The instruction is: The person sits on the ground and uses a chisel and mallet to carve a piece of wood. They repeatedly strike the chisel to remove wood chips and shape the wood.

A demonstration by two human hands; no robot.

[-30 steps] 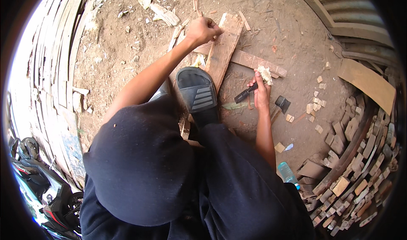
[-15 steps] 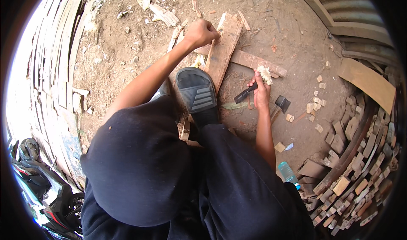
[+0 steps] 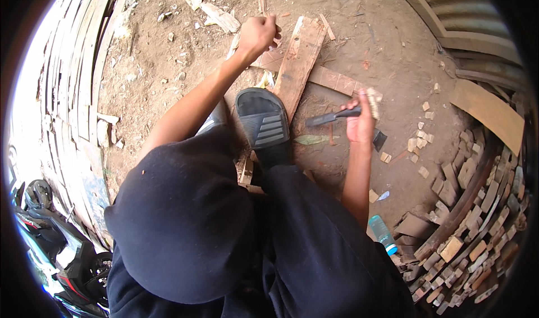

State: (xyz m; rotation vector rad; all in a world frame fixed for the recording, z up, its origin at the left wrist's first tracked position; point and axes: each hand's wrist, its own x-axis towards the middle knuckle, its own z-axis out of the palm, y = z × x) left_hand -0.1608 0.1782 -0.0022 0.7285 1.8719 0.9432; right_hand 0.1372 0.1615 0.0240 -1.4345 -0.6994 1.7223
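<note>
My right hand [image 3: 362,121] grips a chisel [image 3: 323,119] with a flat dark blade, a black handle and a pale, frayed butt end. The blade points left, off the ground and apart from the plank. My left hand [image 3: 260,35] is closed in the air just left of the plank's far end; whatever its fingers hold, if anything, is hidden. A worn wooden plank [image 3: 300,65] lies slanting across a second board [image 3: 336,81] on the ground. My foot in a black slide sandal [image 3: 261,118] is at the plank's near end.
A dark tool head [image 3: 379,140] shows beside my right wrist. Small wood blocks [image 3: 415,144] and chips lie scattered on the dirt. Stacked wood offcuts [image 3: 477,250] and a turquoise bottle [image 3: 382,235] are at right. Boards [image 3: 70,65] and a motorbike [image 3: 70,256] line the left.
My left hand has lifted away from the plank, slightly left and farther off. My right hand has moved right with the chisel, whose blade now lies more level.
</note>
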